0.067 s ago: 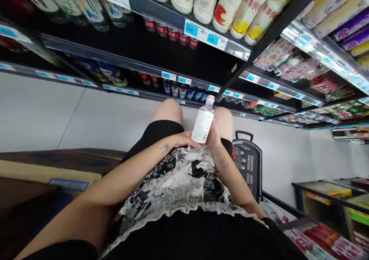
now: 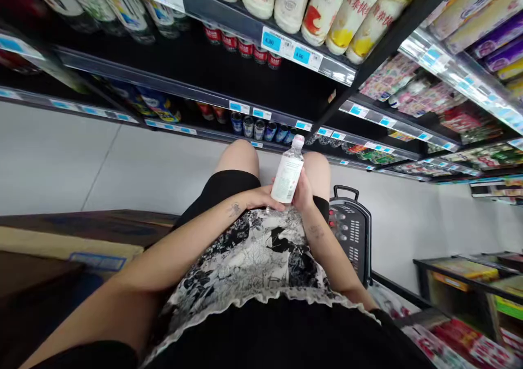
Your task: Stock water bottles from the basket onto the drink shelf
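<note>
A clear plastic bottle (image 2: pixel 287 179) with a white printed label and a pale pink cap is held over my lap, its cap tilted toward the shelves. My left hand (image 2: pixel 263 198) is closed at its lower left side, thumb lying near the base. On the other side my right hand (image 2: pixel 303 191) wraps the bottle's right edge, with most of its fingers hidden behind it. The label faces up toward me, its small print too fine to read.
Drink shelves (image 2: pixel 196 91) run across the front, with milk-drink bottles (image 2: pixel 327 9) above and blue cans (image 2: pixel 259 129) on the bottom shelf. A black shopping basket (image 2: pixel 355 233) holding several items stands on the floor at my right. Cardboard boxes (image 2: pixel 81 243) lie behind at left.
</note>
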`<state>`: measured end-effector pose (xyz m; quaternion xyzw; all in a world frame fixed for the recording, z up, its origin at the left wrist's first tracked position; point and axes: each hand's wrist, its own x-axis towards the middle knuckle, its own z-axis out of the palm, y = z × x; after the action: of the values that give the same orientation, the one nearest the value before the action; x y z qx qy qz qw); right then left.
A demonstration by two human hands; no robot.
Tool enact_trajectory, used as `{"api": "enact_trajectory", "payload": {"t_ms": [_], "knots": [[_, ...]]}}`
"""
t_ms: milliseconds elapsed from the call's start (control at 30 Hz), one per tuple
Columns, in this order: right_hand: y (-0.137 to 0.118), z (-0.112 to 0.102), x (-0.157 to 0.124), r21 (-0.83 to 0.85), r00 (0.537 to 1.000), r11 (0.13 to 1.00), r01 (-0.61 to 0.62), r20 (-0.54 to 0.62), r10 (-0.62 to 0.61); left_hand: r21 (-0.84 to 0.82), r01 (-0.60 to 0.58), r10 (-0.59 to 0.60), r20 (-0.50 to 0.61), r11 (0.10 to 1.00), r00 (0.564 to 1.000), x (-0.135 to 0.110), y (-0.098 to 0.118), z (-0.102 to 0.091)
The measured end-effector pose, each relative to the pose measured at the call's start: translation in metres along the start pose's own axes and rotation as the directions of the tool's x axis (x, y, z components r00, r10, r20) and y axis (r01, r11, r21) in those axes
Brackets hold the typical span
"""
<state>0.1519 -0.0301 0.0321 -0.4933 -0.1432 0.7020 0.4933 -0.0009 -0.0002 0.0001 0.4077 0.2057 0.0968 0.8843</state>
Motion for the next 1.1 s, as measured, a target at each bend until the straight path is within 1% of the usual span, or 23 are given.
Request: {"api": "enact_trajectory", "payload": {"t_ms": [100,200,300,467,600,767,833,867,900,933,967,1000,1033,1067,1100], "knots": [[-0.001,0.0,-0.003,-0.004,1.0,1.0,-0.007,0.022,0.007,0.007,-0.005,0.005,0.006,1.0,1.0,-0.001,0.001,0.0],[-0.002,0.0,-0.004,-0.026,0.997,0.999,0.023,0.07,-0.021,0.015,-0.022,0.022,0.015,1.0,1.0,-0.002,0.003,0.001],[-0.002,-0.001,-0.005,-0.016,0.997,0.999,0.044,0.07,-0.043,0.013,-0.043,0.042,0.035,0.999,0.998,-0.002,0.004,0.002],[-0.002,0.0,-0.005,-0.006,0.996,0.998,0.055,0.073,-0.054,0.02,-0.002,0.002,0.011,1.0,1.0,-0.002,0.005,0.003],[-0.002,-0.001,-0.005,-0.017,0.995,0.998,0.06,0.086,-0.058,0.029,-0.01,0.01,0.008,1.0,1.0,-0.002,0.008,0.004],[-0.002,-0.002,-0.004,-0.026,0.995,0.998,0.053,0.091,-0.05,0.078,-0.049,0.048,0.015,0.996,0.999,-0.003,0.008,0.006],[-0.002,-0.002,-0.003,-0.02,0.995,0.998,0.056,0.084,-0.054,0.152,-0.113,0.122,-0.054,0.982,0.991,-0.003,0.006,0.01],[-0.002,-0.002,-0.003,-0.015,0.995,0.997,0.076,0.069,-0.074,0.213,-0.156,0.184,-0.12,0.964,0.976,-0.003,0.005,0.012],[-0.002,-0.003,-0.003,-0.009,0.993,0.994,0.106,0.05,-0.106,0.291,-0.191,0.255,-0.204,0.938,0.945,-0.004,0.003,0.014],[-0.002,-0.003,-0.002,-0.006,0.99,0.99,0.14,0.033,-0.14,0.38,-0.198,0.322,-0.296,0.904,0.899,-0.004,0.002,0.016],[-0.001,-0.004,-0.002,-0.004,0.985,0.985,0.172,0.02,-0.172,0.464,-0.172,0.373,-0.384,0.869,0.845,-0.004,0.0,0.018],[-0.001,-0.004,-0.002,-0.005,0.981,0.981,0.195,0.02,-0.194,0.533,-0.12,0.405,-0.458,0.837,0.792,-0.004,-0.001,0.02],[0.0,-0.005,-0.002,-0.008,0.978,0.978,0.206,0.033,-0.206,0.585,-0.06,0.424,-0.511,0.809,0.748,-0.004,-0.002,0.022],[0.001,-0.006,-0.002,-0.014,0.976,0.978,0.21,0.056,-0.209,0.623,-0.009,0.44,-0.541,0.782,0.717,-0.005,-0.004,0.023],[0.002,-0.007,-0.002,-0.019,0.974,0.977,0.215,0.081,-0.213,0.659,0.022,0.454,-0.542,0.751,0.707,-0.005,-0.005,0.024]]}}
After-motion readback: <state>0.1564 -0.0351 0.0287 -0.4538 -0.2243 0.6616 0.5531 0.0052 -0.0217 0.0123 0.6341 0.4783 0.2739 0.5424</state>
